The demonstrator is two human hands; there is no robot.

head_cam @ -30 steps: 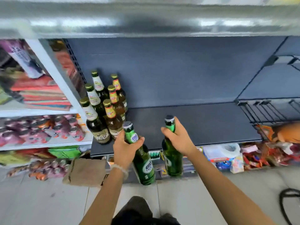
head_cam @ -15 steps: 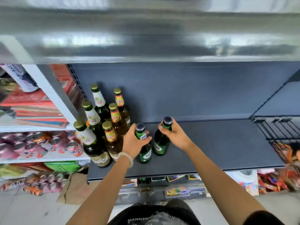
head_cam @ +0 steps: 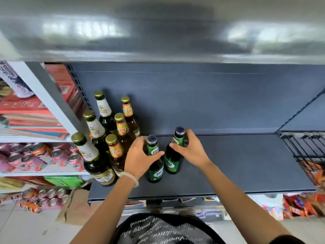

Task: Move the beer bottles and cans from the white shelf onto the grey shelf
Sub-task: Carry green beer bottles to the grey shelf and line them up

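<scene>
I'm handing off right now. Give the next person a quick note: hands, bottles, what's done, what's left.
Left hand grips the neck of one green bottle; right hand grips the other green bottle. Both stand on the grey shelf, right of six gold-capped bottles already placed.
Left: let go of both, then fetch the cans on the white shelf to the left.

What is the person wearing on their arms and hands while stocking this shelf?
Both forearms are bare, with no sleeves or gloves in view. The left hand has a bracelet of pale, whitish round beads at its wrist. The right hand wears nothing: no ring, watch or band shows. Below, a dark garment with white lettering shows.
</scene>
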